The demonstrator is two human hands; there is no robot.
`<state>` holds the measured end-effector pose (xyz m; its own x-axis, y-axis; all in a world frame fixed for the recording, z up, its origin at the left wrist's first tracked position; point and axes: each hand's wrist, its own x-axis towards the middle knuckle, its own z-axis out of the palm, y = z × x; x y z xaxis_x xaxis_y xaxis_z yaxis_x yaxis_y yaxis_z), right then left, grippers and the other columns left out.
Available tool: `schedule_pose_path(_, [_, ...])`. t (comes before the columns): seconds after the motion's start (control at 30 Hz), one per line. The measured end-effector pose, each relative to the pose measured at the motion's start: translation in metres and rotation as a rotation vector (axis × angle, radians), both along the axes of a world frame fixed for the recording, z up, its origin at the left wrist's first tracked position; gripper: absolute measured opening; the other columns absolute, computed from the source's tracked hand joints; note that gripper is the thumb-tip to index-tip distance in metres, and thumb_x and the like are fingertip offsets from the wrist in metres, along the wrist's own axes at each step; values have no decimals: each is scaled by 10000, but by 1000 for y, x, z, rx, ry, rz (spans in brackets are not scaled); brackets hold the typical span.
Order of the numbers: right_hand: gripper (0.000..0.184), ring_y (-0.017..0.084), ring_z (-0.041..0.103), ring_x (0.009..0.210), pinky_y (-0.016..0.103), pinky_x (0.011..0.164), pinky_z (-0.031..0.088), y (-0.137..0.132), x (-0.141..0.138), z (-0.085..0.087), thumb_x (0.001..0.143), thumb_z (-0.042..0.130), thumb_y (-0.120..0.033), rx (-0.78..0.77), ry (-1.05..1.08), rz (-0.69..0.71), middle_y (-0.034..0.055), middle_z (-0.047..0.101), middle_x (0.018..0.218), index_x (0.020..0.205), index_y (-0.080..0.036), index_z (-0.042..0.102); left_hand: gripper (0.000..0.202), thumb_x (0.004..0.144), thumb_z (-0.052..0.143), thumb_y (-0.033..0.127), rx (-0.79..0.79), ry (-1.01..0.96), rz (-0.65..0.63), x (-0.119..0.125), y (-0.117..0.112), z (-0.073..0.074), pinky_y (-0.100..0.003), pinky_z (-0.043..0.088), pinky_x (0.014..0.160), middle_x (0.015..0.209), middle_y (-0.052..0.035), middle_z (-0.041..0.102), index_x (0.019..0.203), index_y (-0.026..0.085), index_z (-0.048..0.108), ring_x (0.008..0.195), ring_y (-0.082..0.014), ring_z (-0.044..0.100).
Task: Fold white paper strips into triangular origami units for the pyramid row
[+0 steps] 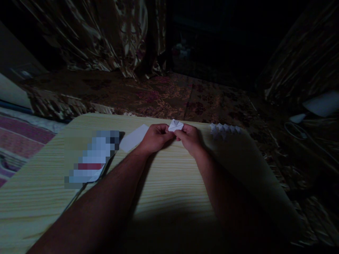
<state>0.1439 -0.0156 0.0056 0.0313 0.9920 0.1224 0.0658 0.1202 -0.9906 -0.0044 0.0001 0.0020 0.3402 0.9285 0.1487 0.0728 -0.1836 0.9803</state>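
A small folded white paper [176,125] with creases meeting near its middle is held up over the far half of the table. My left hand [156,138] pinches its left side, thumb toward the lower edge. On the other side my right hand [188,138] grips the right and lower edge, its thumb lying on the front. Left of my left hand, flat white paper [134,137] lies on the table, partly behind the hand. Several small folded paper pieces [224,128] stand in a cluster to the right of my right hand.
The light wooden table [169,190] has rounded far corners. A pixelated device [92,157], with a cable toward the near left, lies on its left side. Beyond are a patterned cloth ledge [148,93] and curtains [127,35]. A white lamp-like object [323,104] and cord sit at right.
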Motion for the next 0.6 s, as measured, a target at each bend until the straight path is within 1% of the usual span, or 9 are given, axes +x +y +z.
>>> schedule_pose_path(0.1, [103,89,447,503,212,472,317,0,0,-1,665,577,-251,-6,-7,-10,-38,543,548,696,-157,604,223,712,664,332,-12,-8,-18,0,0,-1,-209,315,496,606,5,560,671,125,591,502,-73,426])
schedule_pose_path(0.3, [102,83,449,501,211,506,352,3,3,-6,680,552,-256,32,-12,-49,-40,534,536,642,-163,572,196,680,677,310,-32,-22,-2,1,-1,2,-208,345,525,660,-10,605,704,124,620,548,-89,477])
schedule_pose_path(0.4, [112,88,462,518,214,521,369,4,3,-9,679,558,-265,31,5,-60,-35,550,560,675,-159,594,220,650,707,315,-47,-37,-19,2,-2,4,-204,349,528,664,-9,600,701,125,610,557,-91,482])
schedule_pose_path(0.53, [160,108,506,584,218,537,389,4,2,-10,672,565,-267,32,55,-39,-14,608,657,766,-155,631,269,599,757,319,-47,-51,-35,4,-3,5,-203,364,538,662,-4,590,683,123,593,571,-90,487])
schedule_pose_path(0.6, [154,109,509,589,217,534,386,4,2,-10,676,564,-265,45,57,-35,-12,610,661,760,-154,630,268,615,750,328,-36,-35,-27,5,-3,3,-204,362,534,661,-4,589,694,120,601,564,-87,481])
